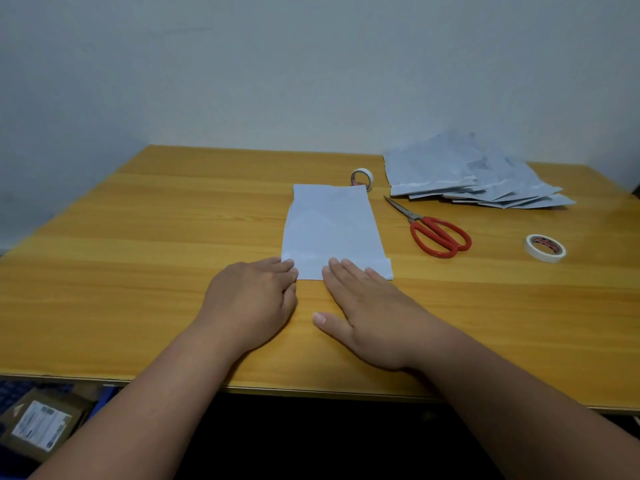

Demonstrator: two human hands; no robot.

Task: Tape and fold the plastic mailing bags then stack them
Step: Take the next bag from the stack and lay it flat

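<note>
While a flat, pale rectangular plastic bag (334,233) lies at the frame's centre on the wood-grain table (138,244), its near edge is pressed by the left hand (252,299), fingers together, and right hand (367,303), fingers straight, thumb splayed.
</note>
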